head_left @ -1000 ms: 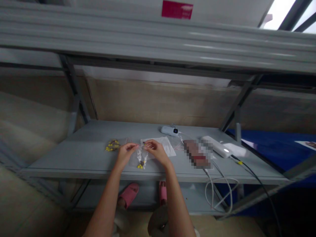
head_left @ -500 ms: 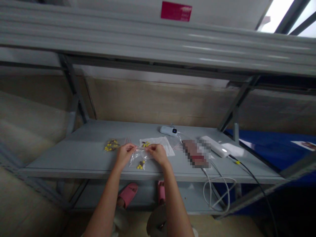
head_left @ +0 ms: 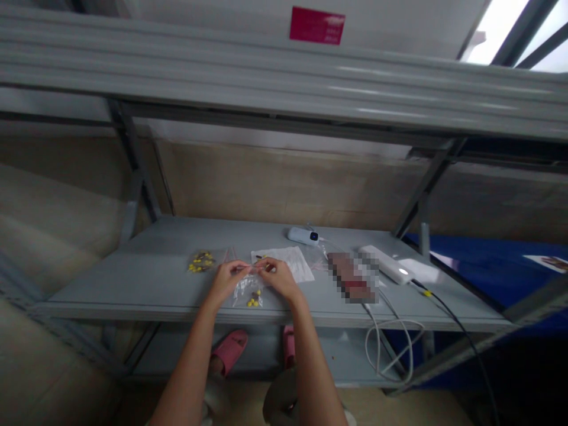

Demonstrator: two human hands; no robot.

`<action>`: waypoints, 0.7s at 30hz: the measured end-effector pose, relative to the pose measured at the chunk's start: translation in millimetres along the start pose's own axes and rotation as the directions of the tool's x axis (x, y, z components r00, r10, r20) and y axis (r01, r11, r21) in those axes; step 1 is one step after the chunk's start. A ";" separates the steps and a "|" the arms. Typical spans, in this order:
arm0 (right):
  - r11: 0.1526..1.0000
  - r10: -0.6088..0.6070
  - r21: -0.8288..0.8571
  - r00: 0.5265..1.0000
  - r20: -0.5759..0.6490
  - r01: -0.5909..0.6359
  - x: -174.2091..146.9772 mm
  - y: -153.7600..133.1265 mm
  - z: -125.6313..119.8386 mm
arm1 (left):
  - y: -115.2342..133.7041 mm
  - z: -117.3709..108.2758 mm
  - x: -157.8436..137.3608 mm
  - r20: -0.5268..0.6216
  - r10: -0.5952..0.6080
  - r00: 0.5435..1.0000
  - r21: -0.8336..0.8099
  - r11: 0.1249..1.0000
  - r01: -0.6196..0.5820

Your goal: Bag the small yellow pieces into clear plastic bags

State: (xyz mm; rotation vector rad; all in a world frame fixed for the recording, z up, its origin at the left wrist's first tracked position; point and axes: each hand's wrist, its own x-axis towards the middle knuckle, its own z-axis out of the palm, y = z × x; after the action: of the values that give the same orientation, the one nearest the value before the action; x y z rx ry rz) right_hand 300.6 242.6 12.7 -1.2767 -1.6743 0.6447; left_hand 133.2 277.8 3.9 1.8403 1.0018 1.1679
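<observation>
Under the clear plastic bag (head_left: 242, 291), and spreading to both sides of it, runs the grey metal shelf (head_left: 146, 260). On to the hands now, and both are busy at that bag! Left hand (head_left: 225, 280) pinched narrow on its top edge, right hand (head_left: 281, 278) pinched narrow just across from it, fingertips close together, the bag hanging down between them. Whether its bottom touches the shelf, I can't tell. Just beyond the bag and to its right, a white sheet (head_left: 296, 264), partly behind the right hand. Farther right of the bag, a long white device (head_left: 385, 264) with a glowing spot; between the two, a reddish-brown item (head_left: 355, 284), pixelated past naming. Below the bag, pink slide sandals (head_left: 233, 350) on the person's feet. Left of it, a second clear bag (head_left: 202, 261) full of yellow and dark bits. Beyond it to the right, a pale blue device (head_left: 300, 235) with a dark window. And smallest of all, low inside the held bag, a little cluster of yellow and dark pieces (head_left: 253, 302).
</observation>
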 end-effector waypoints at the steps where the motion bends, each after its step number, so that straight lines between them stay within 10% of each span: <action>1: 1.000 0.000 0.003 1.000 0.000 0.000 0.2 0.5 1.4 | 0.8 -0.7 -0.4 0.013 0.015 1.000 0.013 1.000 -0.015; 21: 0.972 0.073 0.225 0.997 -0.022 -0.066 1.8 -1.3 2.0 | -2.5 -1.7 0.9 -0.049 -0.043 0.998 -0.122 0.992 0.036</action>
State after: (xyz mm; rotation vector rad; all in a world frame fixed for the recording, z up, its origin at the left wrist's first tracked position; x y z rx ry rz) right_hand 298.1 244.1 13.5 -1.1801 -1.4904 0.8287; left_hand 131.3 280.0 2.5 1.6959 0.9703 1.2307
